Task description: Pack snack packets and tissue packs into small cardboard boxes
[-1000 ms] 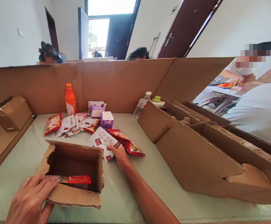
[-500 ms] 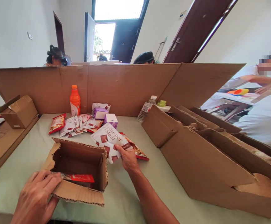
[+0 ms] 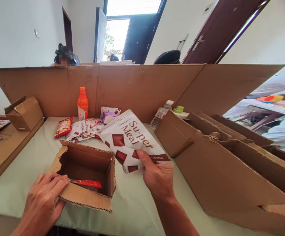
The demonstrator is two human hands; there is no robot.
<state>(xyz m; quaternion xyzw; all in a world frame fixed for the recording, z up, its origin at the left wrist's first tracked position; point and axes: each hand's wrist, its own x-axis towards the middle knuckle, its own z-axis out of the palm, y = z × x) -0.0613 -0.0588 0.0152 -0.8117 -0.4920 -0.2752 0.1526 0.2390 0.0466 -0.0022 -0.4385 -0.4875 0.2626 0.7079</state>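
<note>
My right hand [image 3: 158, 175] pinches a white "Su-per Meal" pouch [image 3: 129, 139] with brown squares, thumb on its printed face. The pouch is raised over the table, to the right of a small open cardboard box [image 3: 85, 200]. At the box's near left edge, my left hand [image 3: 45, 196] grips the flap, fingers on top and thumb beneath. Inside the box lies a red and white packet [image 3: 90, 183]. Behind the box are several smaller white pouches [image 3: 77, 130] and a red snack packet [image 3: 63, 127]. A purple and white pack [image 3: 108, 117] is partly covered by the raised pouch.
An orange bottle [image 3: 82, 103] stands before the cardboard screen [image 3: 144, 85]. On the right, a clear bottle [image 3: 160, 114] leans near a large divided cardboard holder [image 3: 206, 177]. A closed-sided carton [image 3: 26, 113] sits on a flat box [image 3: 2, 147] at left. Other people are beyond the screen.
My right hand has lifted the pouch off the table, closer to me and rightward. The red packet behind it is now hidden. My left hand keeps its hold on the box.
</note>
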